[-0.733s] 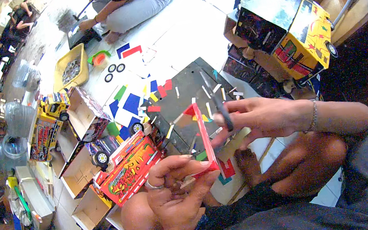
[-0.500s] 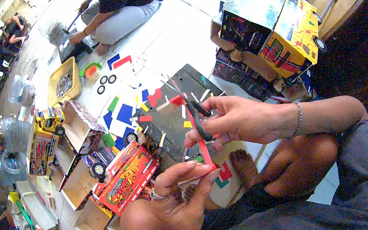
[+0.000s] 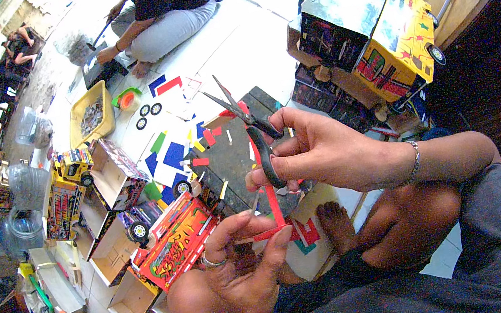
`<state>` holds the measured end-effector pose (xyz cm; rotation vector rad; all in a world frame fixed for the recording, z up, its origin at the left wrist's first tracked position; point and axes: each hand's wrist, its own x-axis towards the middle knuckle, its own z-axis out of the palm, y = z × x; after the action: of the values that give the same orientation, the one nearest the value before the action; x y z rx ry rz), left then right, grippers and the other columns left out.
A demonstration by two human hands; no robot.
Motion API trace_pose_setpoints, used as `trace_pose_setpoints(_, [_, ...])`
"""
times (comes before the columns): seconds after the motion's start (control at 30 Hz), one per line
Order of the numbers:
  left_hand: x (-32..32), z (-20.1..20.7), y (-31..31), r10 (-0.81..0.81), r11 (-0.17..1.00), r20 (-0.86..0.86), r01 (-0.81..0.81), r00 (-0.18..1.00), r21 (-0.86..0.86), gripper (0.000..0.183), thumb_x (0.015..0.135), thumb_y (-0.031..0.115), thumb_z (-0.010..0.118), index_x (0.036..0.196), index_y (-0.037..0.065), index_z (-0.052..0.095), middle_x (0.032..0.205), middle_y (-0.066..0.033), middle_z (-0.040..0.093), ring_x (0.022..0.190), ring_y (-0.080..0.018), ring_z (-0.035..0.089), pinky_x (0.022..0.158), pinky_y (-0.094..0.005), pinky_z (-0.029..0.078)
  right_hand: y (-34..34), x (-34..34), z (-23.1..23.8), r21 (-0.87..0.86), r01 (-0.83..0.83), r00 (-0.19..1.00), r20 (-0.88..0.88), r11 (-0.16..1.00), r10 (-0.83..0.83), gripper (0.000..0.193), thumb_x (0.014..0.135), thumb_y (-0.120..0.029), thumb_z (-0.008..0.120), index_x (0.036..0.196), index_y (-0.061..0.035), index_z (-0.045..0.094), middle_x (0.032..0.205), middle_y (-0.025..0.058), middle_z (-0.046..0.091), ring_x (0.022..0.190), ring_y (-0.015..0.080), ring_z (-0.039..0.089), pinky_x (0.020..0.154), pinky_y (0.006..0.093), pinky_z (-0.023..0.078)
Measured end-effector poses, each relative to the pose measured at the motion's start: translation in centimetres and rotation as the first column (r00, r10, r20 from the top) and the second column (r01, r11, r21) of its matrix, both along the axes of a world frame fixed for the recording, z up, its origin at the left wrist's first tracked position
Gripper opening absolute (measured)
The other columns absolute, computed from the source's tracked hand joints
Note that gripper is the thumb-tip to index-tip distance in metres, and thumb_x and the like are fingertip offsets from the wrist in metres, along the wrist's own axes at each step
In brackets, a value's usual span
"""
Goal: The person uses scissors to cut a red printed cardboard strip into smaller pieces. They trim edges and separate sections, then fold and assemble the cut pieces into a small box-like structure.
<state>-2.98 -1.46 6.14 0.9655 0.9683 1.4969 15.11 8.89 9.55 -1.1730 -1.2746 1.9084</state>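
In my right hand (image 3: 322, 153) is a pair of scissors (image 3: 249, 119) with black handles. Its blades stand apart and point away from me over a dark board (image 3: 227, 172). My left hand (image 3: 243, 275), lower and closer to my body, pinches a thin red strip (image 3: 275, 208) between thumb and fingertips. The strip runs up past my right fingers, alongside the scissor handles. Pale, thin edges show by the left fingertips; what they belong to is unclear. A red toy truck body (image 3: 176, 245) with painted patterns lies left of my left hand.
Blue, red, yellow and green scraps (image 3: 173, 154) lie beyond the board, with several small black wheels (image 3: 156, 109). A yellow basket (image 3: 107, 110) stands farther left. Open wooden boxes (image 3: 130, 300) line the left. A large yellow toy truck (image 3: 403, 63) stands right. Another person (image 3: 177, 24) sits ahead.
The scissor blades have opened and turned a little leftward. A red-and-pale piece near the blades has shifted. My left hand still pinches the red strip, slightly lower left.
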Motion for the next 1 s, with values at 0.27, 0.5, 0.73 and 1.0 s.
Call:
trace_pose_setpoints(0.27, [0.1,-0.2,0.3,-0.010,0.999,0.004,0.010,1.000,-0.030,0.055,0.079,-0.010,0.079,0.125,0.002,0.052,0.102,-0.0154,0.071,0.096,-0.0199,0.070,0.086,-0.0334,0.059,-0.2,0.0,1.0,0.040,0.004,0.998,-0.059,0.999,-0.002,0.055,0.095,-0.019,0.069,0.130,0.0051,0.033,0.108,0.0179,0.073,0.097,0.0166,0.068,0.081,0.0300,0.054])
trace_pose_setpoints(0.5, [0.5,-0.3,0.5,-0.046,0.994,0.017,0.047,0.999,-0.094,0.052,0.081,-0.010,0.077,0.124,0.000,0.050,0.101,-0.0166,0.071,0.098,-0.0212,0.070,0.086,-0.0343,0.059,-0.5,0.2,1.7,0.086,-0.026,0.996,-0.081,0.996,0.033,0.048,0.097,-0.015,0.067,0.129,-0.0017,0.033,0.114,0.0189,0.071,0.107,0.0188,0.068,0.088,0.0293,0.056])
trace_pose_setpoints(0.73, [0.3,0.2,0.4,-0.065,0.982,-0.007,0.063,0.998,-0.176,0.048,0.082,-0.008,0.077,0.122,0.000,0.052,0.103,-0.0154,0.070,0.098,-0.0197,0.070,0.086,-0.0320,0.058,-0.5,0.1,1.6,0.149,-0.042,0.997,-0.056,0.988,0.051,0.047,0.098,-0.009,0.065,0.128,-0.0021,0.030,0.115,0.0207,0.069,0.109,0.0223,0.068,0.094,0.0335,0.056])
trace_pose_setpoints(1.0, [0.2,-0.3,0.6,-0.068,0.972,-0.011,0.064,0.998,-0.227,0.043,0.085,-0.004,0.076,0.121,0.001,0.052,0.105,-0.0140,0.070,0.097,-0.0174,0.069,0.085,-0.0293,0.057,-0.5,-0.2,1.6,0.165,-0.036,0.999,0.014,0.986,0.035,0.046,0.097,-0.008,0.065,0.128,-0.0027,0.031,0.115,0.0199,0.070,0.109,0.0218,0.068,0.090,0.0332,0.057])
